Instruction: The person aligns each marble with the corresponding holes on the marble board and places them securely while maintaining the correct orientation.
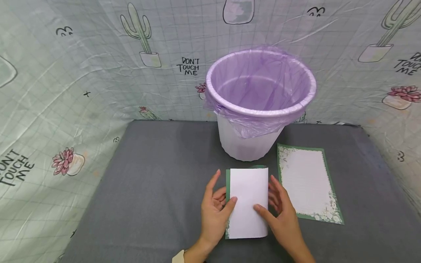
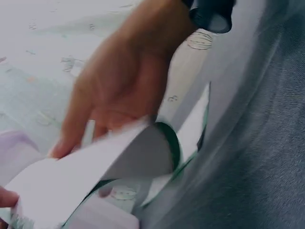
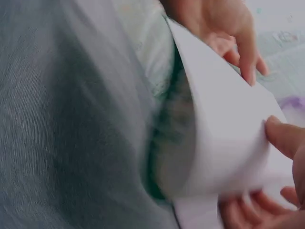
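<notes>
A sheet of paper (image 1: 249, 204) with a green border is bent over on itself, its plain white back facing up. The bend on its right side is a loose round curl, seen from the end in the right wrist view. My left hand (image 1: 213, 215) holds the left edges, thumb on top and fingers behind. My right hand (image 1: 283, 219) holds the bent side, its thumb (image 3: 283, 136) on the white face and its fingers partly hidden underneath. A second sheet (image 1: 307, 182), with a green floral border and faint lines, lies flat to the right.
Behind the paper stands a white bin (image 1: 246, 142) lined with a purple plastic bag (image 1: 260, 113). A grey cloth (image 1: 158, 190) covers the table. Patterned sheeting (image 1: 98, 73) with cactus drawings hangs at the back and sides.
</notes>
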Tool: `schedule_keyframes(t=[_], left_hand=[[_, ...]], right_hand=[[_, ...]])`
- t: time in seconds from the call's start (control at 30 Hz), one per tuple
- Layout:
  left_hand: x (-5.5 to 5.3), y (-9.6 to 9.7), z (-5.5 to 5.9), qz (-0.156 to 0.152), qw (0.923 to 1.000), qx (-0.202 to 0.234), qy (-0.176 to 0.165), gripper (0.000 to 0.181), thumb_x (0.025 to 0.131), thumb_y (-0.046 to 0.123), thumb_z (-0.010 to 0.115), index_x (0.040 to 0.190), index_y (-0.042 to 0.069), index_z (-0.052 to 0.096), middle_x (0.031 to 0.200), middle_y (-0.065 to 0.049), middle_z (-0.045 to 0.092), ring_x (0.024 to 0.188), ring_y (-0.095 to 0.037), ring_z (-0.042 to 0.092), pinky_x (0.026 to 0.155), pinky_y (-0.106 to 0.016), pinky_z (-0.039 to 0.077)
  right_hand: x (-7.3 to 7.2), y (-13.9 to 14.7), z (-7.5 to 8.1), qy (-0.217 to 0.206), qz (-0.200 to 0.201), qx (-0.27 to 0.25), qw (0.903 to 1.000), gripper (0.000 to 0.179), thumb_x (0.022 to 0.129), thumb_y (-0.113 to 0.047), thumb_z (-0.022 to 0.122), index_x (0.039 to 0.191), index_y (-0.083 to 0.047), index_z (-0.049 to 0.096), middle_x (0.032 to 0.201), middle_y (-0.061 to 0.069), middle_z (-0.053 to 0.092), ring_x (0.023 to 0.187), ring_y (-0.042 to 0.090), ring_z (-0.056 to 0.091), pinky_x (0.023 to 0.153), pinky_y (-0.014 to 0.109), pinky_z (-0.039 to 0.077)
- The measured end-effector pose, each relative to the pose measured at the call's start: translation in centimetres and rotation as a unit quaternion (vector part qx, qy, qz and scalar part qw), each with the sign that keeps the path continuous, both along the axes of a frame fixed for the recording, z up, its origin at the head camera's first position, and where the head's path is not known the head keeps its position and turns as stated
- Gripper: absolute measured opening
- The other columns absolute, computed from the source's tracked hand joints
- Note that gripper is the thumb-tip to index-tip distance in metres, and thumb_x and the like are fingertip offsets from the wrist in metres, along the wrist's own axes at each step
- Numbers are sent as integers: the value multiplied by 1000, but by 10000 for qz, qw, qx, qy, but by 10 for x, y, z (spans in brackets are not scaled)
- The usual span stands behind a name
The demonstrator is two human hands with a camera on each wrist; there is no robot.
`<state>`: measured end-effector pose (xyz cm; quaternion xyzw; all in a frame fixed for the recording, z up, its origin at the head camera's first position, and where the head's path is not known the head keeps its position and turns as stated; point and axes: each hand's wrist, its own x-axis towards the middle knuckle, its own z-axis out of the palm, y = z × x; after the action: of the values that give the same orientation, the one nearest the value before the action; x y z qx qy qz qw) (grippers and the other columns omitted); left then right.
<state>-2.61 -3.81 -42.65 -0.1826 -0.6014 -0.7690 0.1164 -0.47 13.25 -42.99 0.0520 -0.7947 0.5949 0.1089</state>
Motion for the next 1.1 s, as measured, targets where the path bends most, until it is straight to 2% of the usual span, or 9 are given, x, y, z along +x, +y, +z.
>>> schedule_keyframes(t=[0.2,0.33,0.5,0.6,0.73,0.9,0.97,1.03,1.1], left_hand=[[-5,-16,6,217,9991,-221,-297,76,77,-15,60,139,6,23,101,-26,56,85,-36,58,67,-31,50],[-12,-27,11,705,9951,-693,-37,74,77,-13,62,138,-1,22,108,-27,52,90,-40,52,72,-34,46],[-21,-34,10,793,9828,-1656,188,74,77,-3,66,138,5,25,118,-18,49,91,-31,52,71,-38,46],[-24,-31,-4,1272,9587,-2431,752,75,73,6,72,136,6,31,123,-12,45,94,-24,51,73,-34,44],[-20,-22,-12,2021,9204,-2752,1906,72,68,9,76,129,-3,40,122,-15,44,100,-25,49,78,-30,42],[-17,-8,-2,1767,8715,-2947,3499,57,73,14,73,119,-7,47,116,-19,51,104,-34,50,86,-39,40],[-19,-6,1,1583,8586,-3228,3654,60,75,19,72,122,-6,45,119,-18,50,109,-35,47,89,-44,37],[-21,-7,1,1359,8666,-3450,3338,67,75,22,73,127,-4,41,118,-12,53,107,-28,49,90,-42,36],[-23,-9,0,1194,8850,-3530,2792,71,74,23,73,131,-1,38,111,-6,56,101,-20,53,87,-38,37]], right_hand=[[1,11,-13,-175,263,-1119,9932,85,75,9,65,142,-16,20,107,19,55,87,23,61,66,30,51],[0,17,-16,-119,378,-1076,9934,82,77,10,63,142,-18,21,93,17,59,75,20,61,58,28,50],[1,23,-7,102,751,-655,9950,74,80,13,56,141,-10,20,81,17,60,52,10,52,43,25,44],[3,24,-4,136,880,-466,9949,69,82,13,53,140,-7,22,68,12,57,39,4,29,34,22,31],[3,25,-12,-59,950,-634,9934,65,84,9,53,140,-9,24,84,15,65,49,8,54,42,23,44],[2,22,-15,-457,1446,-947,9839,67,85,3,56,141,-13,22,96,17,64,72,28,64,54,37,51],[2,20,-14,-581,1680,-888,9801,69,85,1,57,142,-14,20,94,15,65,69,27,64,52,38,51],[3,18,-13,-686,1784,-750,9787,69,85,-1,57,142,-17,21,92,11,67,68,25,65,51,37,51],[3,18,-11,-749,1889,-776,9760,68,86,-1,56,142,-18,21,92,10,67,68,25,65,51,38,51]])
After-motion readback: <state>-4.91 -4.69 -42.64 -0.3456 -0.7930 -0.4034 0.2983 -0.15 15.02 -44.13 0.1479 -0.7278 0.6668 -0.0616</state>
